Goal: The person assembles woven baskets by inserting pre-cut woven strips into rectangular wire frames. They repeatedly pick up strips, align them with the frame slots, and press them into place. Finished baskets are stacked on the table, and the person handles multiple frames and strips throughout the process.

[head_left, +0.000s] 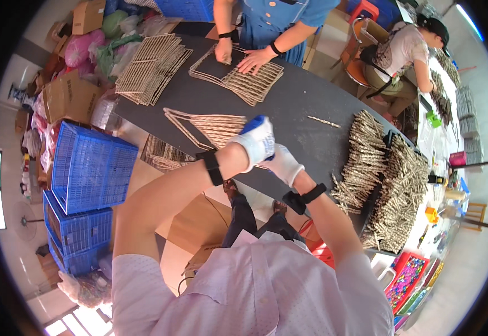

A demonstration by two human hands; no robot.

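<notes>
A wire-like frame partly filled with twisted beige rods [219, 127] lies at the table's near edge. My left hand [255, 143], in a white and blue glove, is closed over its right end. Close against it, my right hand [282, 164], in a white glove, is closed too. What the fingers of either hand hold is hidden. To the right lie two thick heaps of loose twisted rods, the nearer-left heap [362, 154] and a larger heap [398, 193] in a dark tray. One single rod [324, 121] rests apart on the dark table [297, 98].
Across the table a person's hands [255, 60] work on another rod frame [253, 84]. A stack of finished-looking panels [151, 67] stands at the far left. Blue crates [93, 165] and cardboard boxes [70, 98] are at left. Another person [400, 61] sits at right.
</notes>
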